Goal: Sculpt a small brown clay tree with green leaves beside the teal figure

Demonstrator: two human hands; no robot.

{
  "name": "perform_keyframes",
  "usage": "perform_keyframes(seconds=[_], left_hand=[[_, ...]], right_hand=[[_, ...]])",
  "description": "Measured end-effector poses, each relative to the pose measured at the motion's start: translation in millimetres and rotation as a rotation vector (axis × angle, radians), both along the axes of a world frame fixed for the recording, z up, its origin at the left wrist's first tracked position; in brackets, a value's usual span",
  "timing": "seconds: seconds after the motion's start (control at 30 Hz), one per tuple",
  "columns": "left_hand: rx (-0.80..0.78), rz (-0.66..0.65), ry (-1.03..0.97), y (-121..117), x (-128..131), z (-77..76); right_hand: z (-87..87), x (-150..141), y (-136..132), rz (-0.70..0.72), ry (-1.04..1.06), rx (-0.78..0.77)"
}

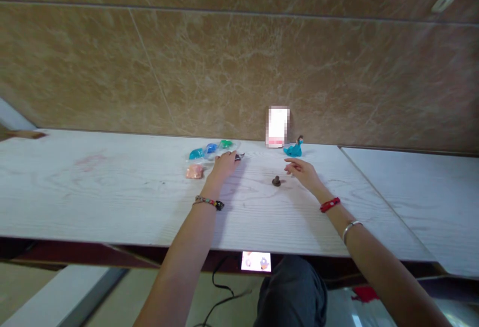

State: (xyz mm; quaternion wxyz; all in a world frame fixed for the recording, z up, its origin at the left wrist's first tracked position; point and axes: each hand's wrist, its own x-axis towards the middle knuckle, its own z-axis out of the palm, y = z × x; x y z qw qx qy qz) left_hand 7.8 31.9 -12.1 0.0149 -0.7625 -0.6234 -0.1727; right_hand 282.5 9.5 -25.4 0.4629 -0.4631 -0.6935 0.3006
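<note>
In the head view, the person's left grip [225,163] is lying narrow over a small dark thing [239,157] with a shiny tip; I can't tell whether it is holding or only touching it. The right grip [305,173] is hanging loosely parted, seemingly holding nothing, with a brown piece [276,181] lying on the counter [112,192] just left of it and a teal figure [294,150] standing just beyond. The work is looking partly done to me: the figure is showing a full shape, while the brown piece is sitting apart. Teal, blue and green packets [195,154] and a pinkish packet [194,171] are lying left of the left grip, perhaps leaving more to use. No brand or writing is showing legibly: the upright white thing [277,125] beyond the right grip is appearing only as blocky blur.
</note>
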Motion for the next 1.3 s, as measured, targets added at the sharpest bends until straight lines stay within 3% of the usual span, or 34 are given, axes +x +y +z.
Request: perform_keyframes(seconds=[0.1,0.2,0.33,0.43,0.67,0.77,1.0,1.13,1.23,1.3], left_hand=[[0.01,-0.049,-0.029,2.4,0.3,1.7],[0.052,-0.134,-0.116,3.8,5.4,7.0],[0.115,-0.288,-0.304,2.4,13.5,14.7],[0.137,-0.315,-0.291,1.7,17.0,17.5],[0.208,-0.289,-0.269,7.1,13.5,11.0],[0.21,-0.287,-0.232,7.7,13.5,9.4],[0.256,-0.309,-0.225,0.6,17.5,16.7],[0.277,-0.336,-0.261,-1.8,17.5,19.8],[0.254,-0.354,-0.263,-1.5,17.9,19.6],[0.236,-0.361,-0.244,-1.4,18.7,19.0]], right_hand=[[12.7,-6.6,8.5,0.025,-0.024,-0.034],[31.8,-22.8,20.1,0.084,-0.187,-0.051],[55.5,-54.3,33.3,0.098,-0.386,0.095],[65.2,-76.4,38.5,0.117,-0.455,0.151],[72.8,-96.1,41.2,0.038,-0.531,0.149],[73.8,-93.0,42.9,0.105,-0.559,0.086],[69.0,-87.4,51.3,0.25,-0.576,0.137],[69.4,-84.8,51.2,0.302,-0.493,0.028],[71.1,-81.6,47.7,0.248,-0.412,-0.063],[72.3,-80.2,44.3,0.147,-0.421,-0.03]])
